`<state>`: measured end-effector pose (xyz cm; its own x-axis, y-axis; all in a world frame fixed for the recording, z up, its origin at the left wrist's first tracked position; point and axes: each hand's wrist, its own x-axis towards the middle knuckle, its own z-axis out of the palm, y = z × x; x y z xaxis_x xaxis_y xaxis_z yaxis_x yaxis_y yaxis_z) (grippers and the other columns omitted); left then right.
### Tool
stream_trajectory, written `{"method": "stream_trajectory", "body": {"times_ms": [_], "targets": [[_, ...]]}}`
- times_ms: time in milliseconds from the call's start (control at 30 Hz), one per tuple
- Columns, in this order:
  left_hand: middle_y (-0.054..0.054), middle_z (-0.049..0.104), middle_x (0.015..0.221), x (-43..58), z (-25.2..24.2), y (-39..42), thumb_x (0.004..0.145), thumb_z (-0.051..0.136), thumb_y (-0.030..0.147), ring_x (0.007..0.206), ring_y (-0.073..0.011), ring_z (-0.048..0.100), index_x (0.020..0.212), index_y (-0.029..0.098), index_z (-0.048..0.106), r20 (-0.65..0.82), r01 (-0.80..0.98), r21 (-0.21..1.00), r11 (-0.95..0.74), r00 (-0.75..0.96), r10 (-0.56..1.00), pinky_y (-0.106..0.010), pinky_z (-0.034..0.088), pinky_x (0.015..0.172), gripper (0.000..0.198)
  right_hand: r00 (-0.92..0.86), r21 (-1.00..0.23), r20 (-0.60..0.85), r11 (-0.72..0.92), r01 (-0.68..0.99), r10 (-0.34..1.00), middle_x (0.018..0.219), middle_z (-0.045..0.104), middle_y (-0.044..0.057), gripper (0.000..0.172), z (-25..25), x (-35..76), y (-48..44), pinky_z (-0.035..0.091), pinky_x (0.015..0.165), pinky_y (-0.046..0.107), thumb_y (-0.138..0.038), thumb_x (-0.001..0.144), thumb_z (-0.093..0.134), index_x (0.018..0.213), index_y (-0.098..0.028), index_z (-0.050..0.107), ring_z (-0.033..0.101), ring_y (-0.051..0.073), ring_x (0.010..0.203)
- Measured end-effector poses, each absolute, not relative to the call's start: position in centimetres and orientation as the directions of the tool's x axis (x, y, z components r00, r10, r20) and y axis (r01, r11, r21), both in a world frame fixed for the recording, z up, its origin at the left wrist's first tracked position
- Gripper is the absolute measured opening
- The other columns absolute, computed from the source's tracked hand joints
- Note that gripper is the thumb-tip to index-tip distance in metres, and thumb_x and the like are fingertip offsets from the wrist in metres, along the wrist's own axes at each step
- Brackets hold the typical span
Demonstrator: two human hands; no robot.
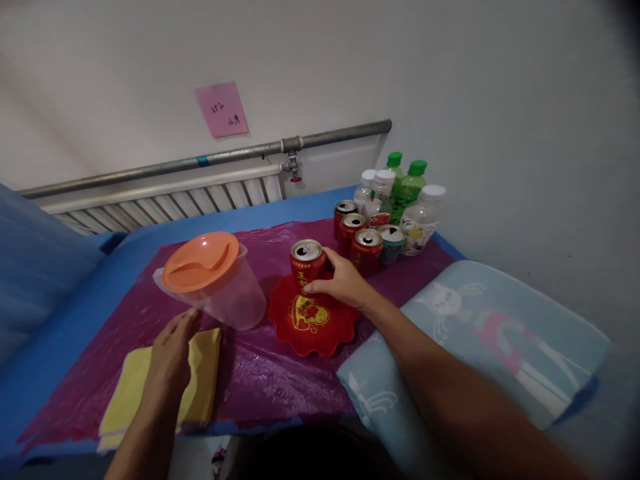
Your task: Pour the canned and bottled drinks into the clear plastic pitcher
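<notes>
My right hand (340, 283) is wrapped around a red drink can (306, 260) with yellow lettering, its top opened. The can is upright over the back part of a red scalloped dish or mat (320, 337) with a gold heart design; whether its base touches is hidden. My left hand (173, 347) is over a folded yellow cloth (205, 380), fingers stretched toward the near side of a clear plastic pitcher (243, 297) with an orange lid (203, 260). I cannot tell if the fingertips touch the pitcher.
Behind my right hand stand several opened cans (367, 250) and several plastic bottles (420, 217), some green-capped. A folded light-blue blanket (465, 327) lies under my right forearm. Purple plastic sheeting (270, 383) covers the blue table (280, 208). A radiator (175, 200) and pipe line the wall.
</notes>
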<state>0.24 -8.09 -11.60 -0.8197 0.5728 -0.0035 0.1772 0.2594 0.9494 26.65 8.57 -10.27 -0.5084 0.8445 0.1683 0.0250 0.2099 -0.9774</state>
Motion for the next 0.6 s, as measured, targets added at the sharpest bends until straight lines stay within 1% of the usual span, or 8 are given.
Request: {"method": "stream_trajectory", "body": {"times_ms": [100,167,200,300,400,500,600], "targets": [[-0.005,0.070,0.093,0.0,-11.4,-10.2,0.068,0.063,0.050,0.083,-0.0258,0.064,0.098,0.023,0.071,-0.017,0.219,0.861,0.460,-0.890,0.456,-0.042,0.051,0.077,0.042,-0.490,-0.970,0.189,0.239,0.041,0.851,0.118,0.066,0.006,0.072,-10.3,26.7,8.7,0.043,0.099,0.039,-0.024,0.055,0.079,0.123,-0.018,0.055,0.060,0.024,0.108],[-0.005,0.070,0.098,-0.2,-11.8,-11.3,0.073,0.056,0.052,0.087,-0.0271,0.064,0.105,0.024,0.070,0.046,0.325,0.758,0.565,-0.891,0.451,-0.044,0.050,0.082,0.044,-0.478,-0.961,0.204,0.268,0.068,0.855,0.118,0.066,0.006,0.074,-10.4,26.7,8.7,0.042,0.100,0.040,-0.025,0.054,0.079,0.124,-0.018,0.054,0.060,0.024,0.109],[-0.006,0.069,0.102,-0.4,-12.3,-11.8,0.075,0.053,0.052,0.091,-0.0282,0.064,0.105,0.023,0.069,0.088,0.392,0.711,0.583,-0.873,0.479,-0.045,0.049,0.085,0.045,-0.479,-0.957,0.207,0.278,0.081,0.853,0.118,0.066,0.005,0.074,-10.5,26.7,8.7,0.042,0.100,0.040,-0.025,0.055,0.079,0.124,-0.018,0.055,0.060,0.024,0.109],[-0.009,0.069,0.107,-1.0,-14.0,-12.8,0.076,0.050,0.055,0.098,-0.0333,0.063,0.102,0.021,0.068,0.158,0.538,0.622,0.570,-0.798,0.581,-0.049,0.047,0.088,0.046,-0.496,-0.959,0.193,0.271,0.089,0.847,0.119,0.065,0.005,0.074,-10.5,26.7,8.6,0.040,0.102,0.040,-0.025,0.054,0.079,0.124,-0.018,0.054,0.059,0.024,0.110],[-0.012,0.070,0.102,-1.3,-15.7,-13.0,0.074,0.049,0.057,0.096,-0.0378,0.064,0.096,0.021,0.068,0.154,0.616,0.568,0.546,-0.731,0.664,-0.053,0.048,0.085,0.047,-0.513,-0.970,0.152,0.226,0.086,0.845,0.119,0.065,0.007,0.079,-10.4,26.6,8.2,0.042,0.100,0.039,-0.024,0.053,0.080,0.127,-0.017,0.053,0.059,0.024,0.110],[-0.014,0.071,0.099,-1.4,-16.5,-12.8,0.073,0.046,0.058,0.098,-0.0390,0.063,0.088,0.021,0.066,0.186,0.704,0.512,0.492,-0.650,0.736,-0.054,0.048,0.087,0.044,-0.516,-0.976,0.132,0.201,0.081,0.846,0.119,0.065,0.008,0.082,-10.0,26.9,7.6,0.043,0.099,0.037,-0.024,0.051,0.082,0.127,-0.015,0.052,0.060,0.024,0.109],[-0.013,0.071,0.095,-1.5,-16.8,-12.6,0.073,0.042,0.060,0.096,-0.0385,0.064,0.081,0.025,0.062,0.232,0.752,0.486,0.446,-0.602,0.764,-0.053,0.048,0.088,0.041,-0.482,-0.981,0.143,0.189,0.048,0.865,0.120,0.065,0.007,0.080,-9.7,27.6,6.7,0.043,0.101,0.036,-0.026,0.049,0.083,0.124,-0.016,0.054,0.059,0.024,0.111]]}}
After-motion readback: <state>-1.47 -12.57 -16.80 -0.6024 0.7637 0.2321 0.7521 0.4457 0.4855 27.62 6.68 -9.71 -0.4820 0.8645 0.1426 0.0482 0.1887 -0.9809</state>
